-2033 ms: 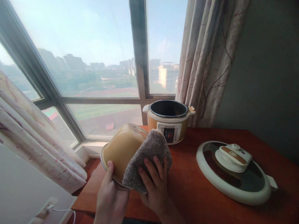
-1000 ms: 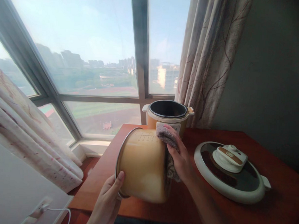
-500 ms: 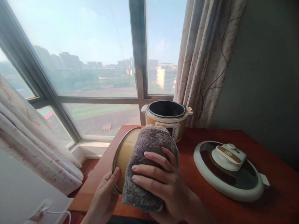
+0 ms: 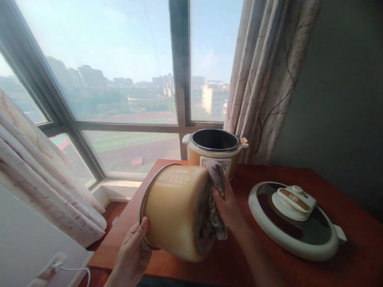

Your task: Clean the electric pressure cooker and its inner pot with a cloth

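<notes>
A golden inner pot (image 4: 172,206) is tipped on its side above the table, its rim to the left and its darkened base to the right. My left hand (image 4: 133,246) is closed on the rim, thumb on the outer wall. In my right hand (image 4: 228,206) is a grey-brown towel (image 4: 217,178), held against or close beside the pot's base; whether it touches is hard to tell. Behind the pot stands the cooker body (image 4: 194,155), open at the top with a dark interior.
To the right, the cooker lid (image 4: 258,222) lies on the reddish-brown table (image 4: 300,279), handle up. A window (image 4: 119,43) with curtains (image 4: 264,70) is behind. At lower left, a white cord (image 4: 78,269) runs from a wall socket (image 4: 48,270).
The towel has moved from the pot's side wall to its base on the right, uncovering the wall and its markings. My left hand keeps its hold on the rim.
</notes>
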A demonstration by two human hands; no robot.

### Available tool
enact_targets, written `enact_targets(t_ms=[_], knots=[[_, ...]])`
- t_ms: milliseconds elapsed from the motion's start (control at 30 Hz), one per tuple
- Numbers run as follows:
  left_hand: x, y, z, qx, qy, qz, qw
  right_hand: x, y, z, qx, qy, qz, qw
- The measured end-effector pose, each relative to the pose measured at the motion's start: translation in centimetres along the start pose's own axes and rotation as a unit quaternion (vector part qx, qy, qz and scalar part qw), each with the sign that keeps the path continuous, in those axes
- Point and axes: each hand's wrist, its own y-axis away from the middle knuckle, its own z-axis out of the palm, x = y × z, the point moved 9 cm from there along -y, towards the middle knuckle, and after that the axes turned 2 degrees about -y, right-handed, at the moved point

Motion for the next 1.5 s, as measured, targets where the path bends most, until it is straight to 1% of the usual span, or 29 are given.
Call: enact_targets(t_ms=[100, 200, 300, 400, 467, 500, 567, 600, 667, 733, 767, 867, 933, 1000, 1067, 1133, 1200, 1267, 1367, 1500], knots=[[0.5, 0.1, 0.0, 0.009, 0.024, 0.023, 0.999, 3.5, 2.6, -0.3, 0.041, -0.051, 0.113, 0.991], [0.8, 0.8, 0.5, 0.029, 0.039, 0.041, 0.998, 5.8, 5.2, 0.1, 0.054, -0.103, 0.208, 0.971], [0.5, 2.0, 1.0, 0.066, 0.058, 0.057, 0.995, 7.0, 7.7, 0.6, 0.085, -0.143, 0.275, 0.947], [-0.3, 3.3, 1.8, 0.088, 0.069, 0.076, 0.991, 7.0, 10.2, 1.3, 0.132, -0.149, 0.299, 0.933], [-1.1, 3.8, 2.2, 0.098, 0.074, 0.077, 0.989, 5.6, 11.4, 1.4, 0.165, -0.117, 0.266, 0.943], [-1.5, 4.0, 2.4, 0.103, 0.078, 0.075, 0.989, 4.3, 11.7, 1.4, 0.174, -0.091, 0.227, 0.954], [-2.1, 4.2, 2.6, 0.109, 0.08, 0.07, 0.988, 0.6, 11.6, 1.5, 0.168, -0.029, 0.115, 0.979], [-2.3, 4.2, 2.7, 0.11, 0.078, 0.069, 0.988, -1.5, 11.3, 1.7, 0.15, 0.007, 0.053, 0.987], [-2.6, 4.4, 2.8, 0.11, 0.072, 0.068, 0.989, -5.5, 10.6, 2.2, 0.1, 0.078, -0.065, 0.99], [-2.8, 4.5, 2.7, 0.109, 0.068, 0.065, 0.99, -8.7, 9.7, 2.9, 0.039, 0.133, -0.164, 0.977], [-3.0, 4.6, 2.7, 0.106, 0.068, 0.062, 0.99, -9.9, 9.2, 3.2, 0.006, 0.154, -0.201, 0.967], [-3.4, 4.8, 2.9, 0.088, 0.064, 0.051, 0.993, -12.5, 7.6, 3.9, -0.077, 0.199, -0.265, 0.941], [-3.7, 4.8, 3.0, 0.075, 0.06, 0.047, 0.994, -13.5, 6.4, 4.2, -0.121, 0.212, -0.277, 0.93], [-3.7, 4.7, 3.0, 0.072, 0.059, 0.048, 0.995, -14.0, 4.9, 4.3, -0.158, 0.194, -0.265, 0.931], [-3.5, 4.6, 2.9, 0.079, 0.064, 0.05, 0.994, -13.9, 3.3, 4.1, -0.181, 0.137, -0.233, 0.946], [-3.2, 4.4, 2.7, 0.088, 0.074, 0.053, 0.992, -13.1, 1.9, 3.8, -0.192, 0.054, -0.19, 0.961], [-2.9, 4.3, 2.5, 0.094, 0.086, 0.055, 0.99, -11.6, 0.9, 3.6, -0.198, -0.024, -0.144, 0.969], [-2.5, 4.1, 2.3, 0.094, 0.091, 0.056, 0.99, -9.7, 0.4, 3.8, -0.2, -0.08, -0.101, 0.971], [-1.7, 3.9, 2.0, 0.085, 0.091, 0.061, 0.99, -6.4, 0.1, 4.2, -0.188, -0.119, -0.043, 0.974], [-0.9, 3.6, 2.0, 0.074, 0.094, 0.07, 0.99, -1.9, -0.3, 4.1, -0.157, -0.124, 0.012, 0.98]])
